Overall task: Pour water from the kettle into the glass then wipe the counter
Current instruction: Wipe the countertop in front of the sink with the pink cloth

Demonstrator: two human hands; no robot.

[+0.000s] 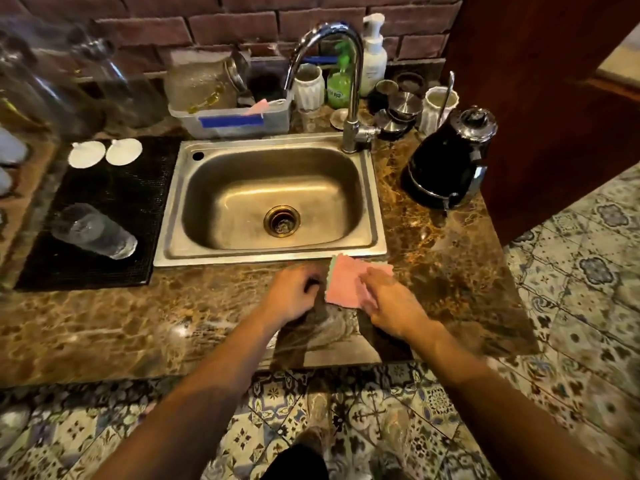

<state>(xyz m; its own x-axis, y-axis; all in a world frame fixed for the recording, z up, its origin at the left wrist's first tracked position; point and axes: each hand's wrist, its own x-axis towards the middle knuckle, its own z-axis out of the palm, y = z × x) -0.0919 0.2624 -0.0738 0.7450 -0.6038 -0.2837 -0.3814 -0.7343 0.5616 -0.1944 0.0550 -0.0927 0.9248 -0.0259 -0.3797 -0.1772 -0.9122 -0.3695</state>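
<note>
A pink cloth (346, 282) with a green edge lies on the brown marble counter (138, 323), just in front of the sink's front right corner. My right hand (384, 299) rests on the cloth's right half and holds it. My left hand (294, 296) is curled at the cloth's left edge; its grip is blurred. A black kettle (446, 161) with a chrome lid stands on the counter to the right of the sink. A clear glass (93, 232) holding water stands on a black mat (114, 202) to the left of the sink.
A steel sink (273, 202) with a chrome tap (349, 81) fills the middle. Behind it are a plastic tub (235, 119) of dishes, soap bottles, white cups and metal lids. Two white coasters (104, 152) lie on the mat. A wooden panel (540, 98) borders the counter's right end.
</note>
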